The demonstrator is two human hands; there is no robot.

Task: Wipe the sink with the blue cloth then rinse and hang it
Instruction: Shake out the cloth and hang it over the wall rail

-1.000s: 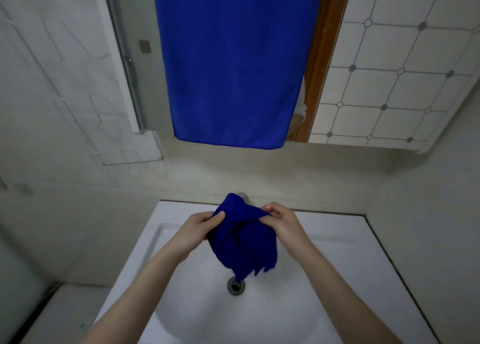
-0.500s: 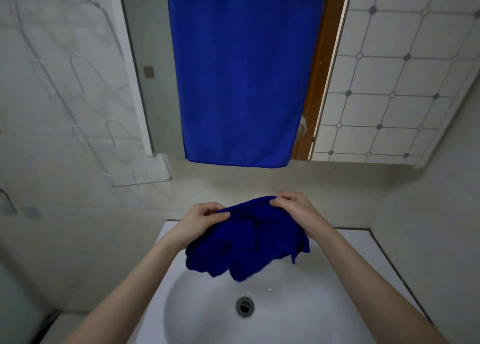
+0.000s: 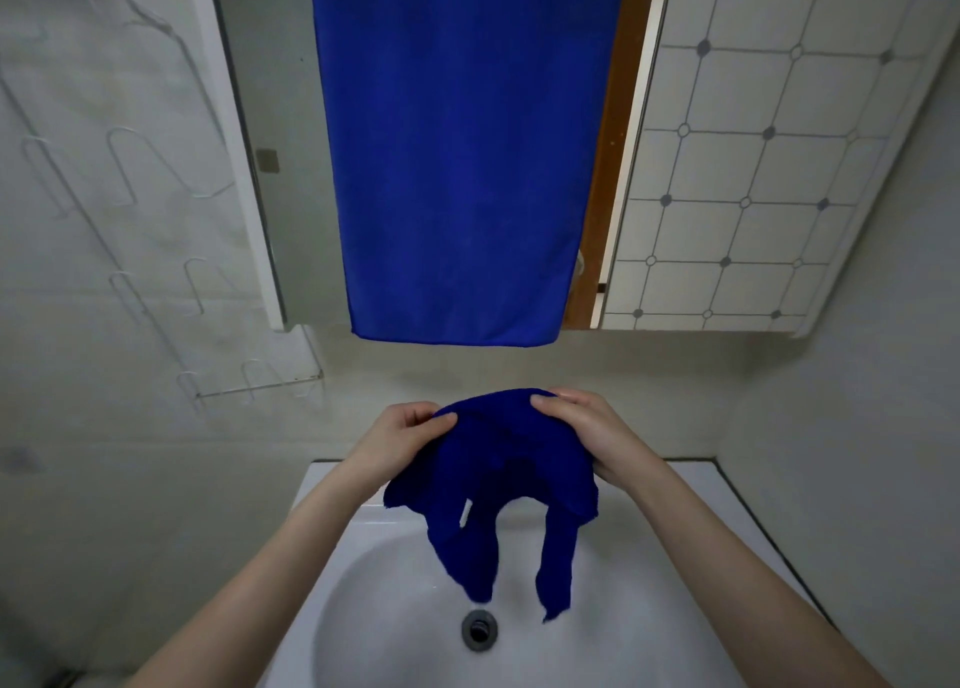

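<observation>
The left hand pinches the upper left edge of the blue cloth, with thumb and curled fingers closed on the fabric. We note the right hand gripping the cloth's upper right edge in like fashion, its fingers curled over the top of the bunched material.

Both hands hold the cloth raised above the sink. So far as we can see, it touches neither the bowl nor the rim. The cloth is crumpled between the hands. Two long folds hang down from it, and their tips hang over the basin, just above the drain as seen from the head view. We cannot tell whether the cloth is wet.

The sink is white, a round bowl set in a flat rectangular surround. On the wall above, a larger blue towel hangs flat, its lower hem well above the hands. A white wire rack is fixed to the wall at left. Patterned tiling appears at upper right.
</observation>
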